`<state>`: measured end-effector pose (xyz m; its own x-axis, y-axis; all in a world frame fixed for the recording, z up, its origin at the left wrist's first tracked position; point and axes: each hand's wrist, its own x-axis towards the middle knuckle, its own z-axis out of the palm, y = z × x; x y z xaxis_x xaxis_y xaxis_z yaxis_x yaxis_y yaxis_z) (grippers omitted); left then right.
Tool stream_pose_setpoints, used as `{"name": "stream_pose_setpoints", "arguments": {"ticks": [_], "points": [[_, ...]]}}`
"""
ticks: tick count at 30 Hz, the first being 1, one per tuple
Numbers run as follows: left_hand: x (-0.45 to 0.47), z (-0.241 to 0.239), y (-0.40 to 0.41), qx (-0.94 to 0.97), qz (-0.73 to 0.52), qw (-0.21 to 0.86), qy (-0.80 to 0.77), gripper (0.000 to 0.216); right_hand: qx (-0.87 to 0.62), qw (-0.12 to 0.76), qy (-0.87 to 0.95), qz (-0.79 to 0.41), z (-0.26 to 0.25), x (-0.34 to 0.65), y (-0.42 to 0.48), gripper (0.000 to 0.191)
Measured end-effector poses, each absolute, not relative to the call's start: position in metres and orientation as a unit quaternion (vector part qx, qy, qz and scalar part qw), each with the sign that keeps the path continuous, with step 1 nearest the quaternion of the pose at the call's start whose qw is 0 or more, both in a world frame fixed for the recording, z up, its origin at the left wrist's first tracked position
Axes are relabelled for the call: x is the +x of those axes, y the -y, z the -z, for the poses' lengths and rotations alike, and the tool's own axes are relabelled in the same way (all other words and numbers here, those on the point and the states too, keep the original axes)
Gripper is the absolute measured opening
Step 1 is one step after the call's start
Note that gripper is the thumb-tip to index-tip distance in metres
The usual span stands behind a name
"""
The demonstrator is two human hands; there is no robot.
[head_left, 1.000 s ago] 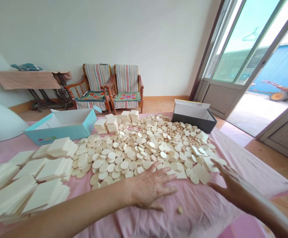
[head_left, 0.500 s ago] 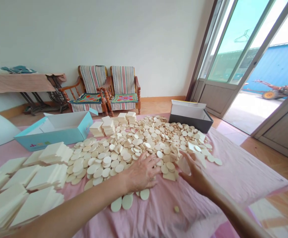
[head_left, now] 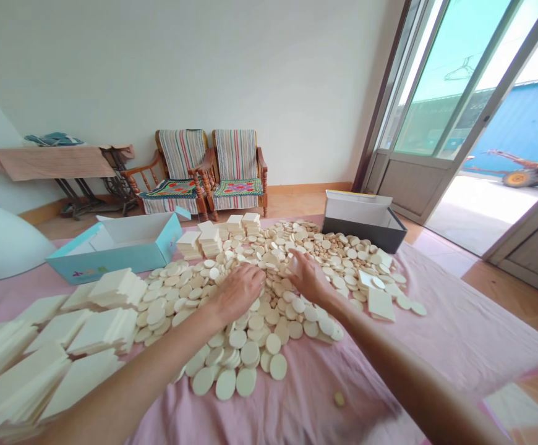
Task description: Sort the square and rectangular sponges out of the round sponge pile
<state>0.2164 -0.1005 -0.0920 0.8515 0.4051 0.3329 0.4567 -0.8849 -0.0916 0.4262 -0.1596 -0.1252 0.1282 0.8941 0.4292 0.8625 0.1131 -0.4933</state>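
Note:
A wide heap of cream-coloured round discs (head_left: 269, 290) covers the middle of a pink cloth (head_left: 459, 334). My left hand (head_left: 236, 289) rests palm down on the discs, fingers curled into the pile. My right hand (head_left: 307, 276) lies just to its right on the discs, fingers bent and partly spread; whether it holds a disc is unclear. Stacks of cream square pieces (head_left: 65, 346) sit at the left, with smaller stacks (head_left: 208, 240) at the far side of the heap. A single square (head_left: 381, 303) lies at the heap's right edge.
A light blue open box (head_left: 120, 246) stands at the back left, a dark open box (head_left: 364, 217) at the back right. A white rounded object (head_left: 0, 241) is at the far left. Two wooden chairs (head_left: 213, 170) stand by the wall; glass doors (head_left: 459, 105) open at right.
Both hands moved from the near edge of the heap forward into its middle. Several discs now lie spread toward me on the cloth.

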Motion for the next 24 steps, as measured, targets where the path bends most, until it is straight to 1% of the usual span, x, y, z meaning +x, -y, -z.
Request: {"name": "stream_pose_setpoints", "arguments": {"ticks": [2,4,6,7,9,10,11,13,14,16,17,19,22,24], "points": [[0.209,0.088,0.093,-0.946,0.175,0.088,0.259,0.007,-0.686,0.348,0.638,-0.017,0.120,0.441,0.161,0.066],[0.208,0.083,0.095,-0.932,0.201,0.096,0.286,0.018,-0.689,0.346,0.637,-0.005,0.114,0.458,0.168,0.067],[0.215,0.078,0.106,-0.931,0.218,0.088,0.278,0.023,-0.689,0.351,0.634,0.020,0.108,0.475,0.179,0.059],[0.221,0.076,0.116,-0.940,0.218,0.073,0.252,0.020,-0.692,0.355,0.628,0.028,0.105,0.484,0.186,0.053],[0.237,0.075,0.139,-0.974,0.187,-0.013,0.129,0.013,-0.710,0.358,0.606,0.015,0.101,0.502,0.203,0.041],[0.245,0.075,0.151,-0.984,0.162,-0.048,0.059,0.015,-0.721,0.350,0.598,-0.007,0.101,0.511,0.213,0.038],[0.253,0.077,0.163,-0.988,0.139,-0.059,0.000,0.016,-0.731,0.330,0.596,-0.027,0.101,0.522,0.224,0.035],[0.268,0.083,0.183,-0.990,0.110,-0.038,-0.083,0.024,-0.750,0.274,0.602,-0.010,0.107,0.542,0.247,0.030],[0.274,0.087,0.190,-0.990,0.100,-0.017,-0.099,0.029,-0.752,0.245,0.611,0.006,0.111,0.552,0.258,0.029],[0.283,0.096,0.198,-0.992,0.091,0.027,-0.083,0.031,-0.755,0.197,0.625,0.025,0.122,0.566,0.279,0.033],[0.286,0.100,0.200,-0.993,0.090,0.046,-0.063,0.027,-0.755,0.180,0.630,0.028,0.127,0.571,0.287,0.037],[0.290,0.106,0.198,-0.992,0.095,0.076,-0.025,0.022,-0.755,0.162,0.635,0.027,0.135,0.574,0.299,0.041],[0.292,0.105,0.192,-0.988,0.113,0.106,-0.001,0.027,-0.763,0.167,0.624,0.024,0.140,0.570,0.303,0.037],[0.291,0.100,0.188,-0.986,0.123,0.112,0.011,0.027,-0.775,0.175,0.607,0.008,0.139,0.566,0.301,0.038]]}}
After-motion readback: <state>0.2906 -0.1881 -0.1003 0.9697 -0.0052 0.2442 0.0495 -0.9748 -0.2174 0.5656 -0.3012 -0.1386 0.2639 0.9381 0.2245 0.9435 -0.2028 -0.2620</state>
